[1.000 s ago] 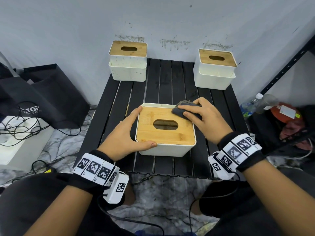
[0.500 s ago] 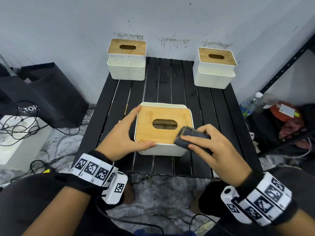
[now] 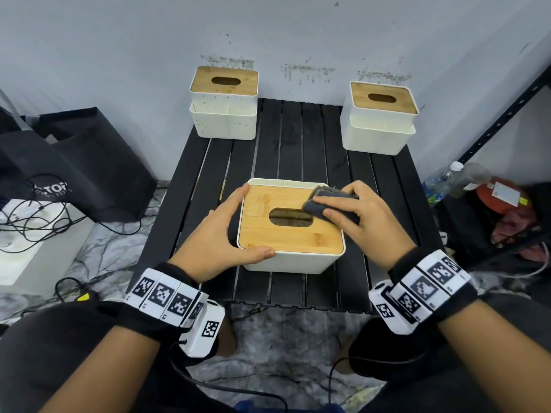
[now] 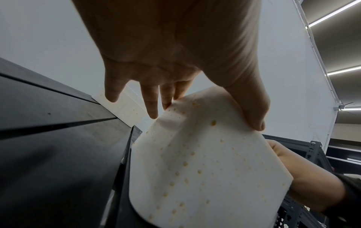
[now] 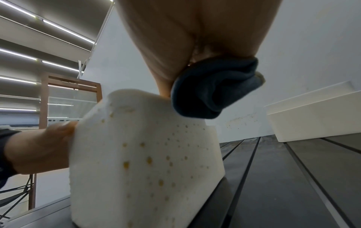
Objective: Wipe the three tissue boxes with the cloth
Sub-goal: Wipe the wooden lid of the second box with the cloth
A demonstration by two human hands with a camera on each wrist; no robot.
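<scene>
A white tissue box (image 3: pixel 290 234) with a bamboo lid stands at the middle front of the black slatted table (image 3: pixel 298 138). My left hand (image 3: pixel 220 231) grips its left side, thumb along the front edge and fingers on the far left corner; the box (image 4: pixel 205 162) shows yellow specks in the left wrist view. My right hand (image 3: pixel 357 216) holds a folded dark grey cloth (image 3: pixel 325 201) and presses it on the lid's far right part, beside the slot. The cloth (image 5: pixel 213 92) bulges under the palm above the box (image 5: pixel 146 154). Two more white boxes stand at the back left (image 3: pixel 224 102) and back right (image 3: pixel 380 117).
A black bag (image 3: pixel 74 162) and white cabinet with cables (image 3: pixel 29 228) are on the left floor. A black metal rack (image 3: pixel 507 114), a bottle (image 3: pixel 447 177) and red items (image 3: pixel 504 198) are on the right. The wall runs right behind the table.
The right hand swept the cloth from the lid's far right corner down to the near right corner, then back up to the far right beside the slot. The left hand kept hold of the box.
</scene>
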